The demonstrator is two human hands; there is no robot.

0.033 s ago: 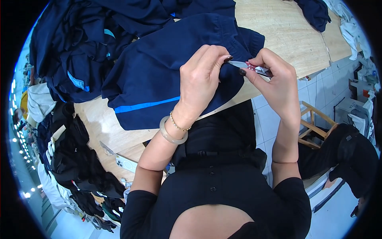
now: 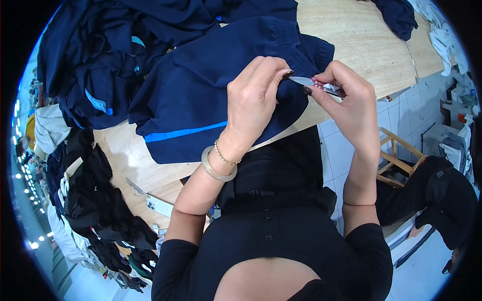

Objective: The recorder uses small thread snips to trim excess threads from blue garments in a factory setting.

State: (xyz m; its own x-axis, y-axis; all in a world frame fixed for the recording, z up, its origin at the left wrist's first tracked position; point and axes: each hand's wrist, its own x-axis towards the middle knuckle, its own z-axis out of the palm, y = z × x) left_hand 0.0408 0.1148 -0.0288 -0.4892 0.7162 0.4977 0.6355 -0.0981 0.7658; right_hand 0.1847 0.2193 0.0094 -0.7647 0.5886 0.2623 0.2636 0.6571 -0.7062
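Navy shorts (image 2: 201,85) with an elastic waistband and a bright blue stripe lie spread on the table beneath both hands. My right hand (image 2: 346,95) is closed in a pinch around small thread snips (image 2: 318,84) with a red patterned part. Their pale pointed blades reach left, toward the other hand's fingertips. My left hand (image 2: 256,95) is closed over the shorts, thumb and finger pressed together right at the blade tips. Whatever lies in that pinch is too small to make out.
A heap of navy garments (image 2: 105,55) covers the far left of the wooden table (image 2: 356,30). A phone (image 2: 159,204) rests near the left front edge, with dark clothes (image 2: 90,195) piled beyond it. At right stand a wooden stool (image 2: 396,155) and a person in black (image 2: 437,195).
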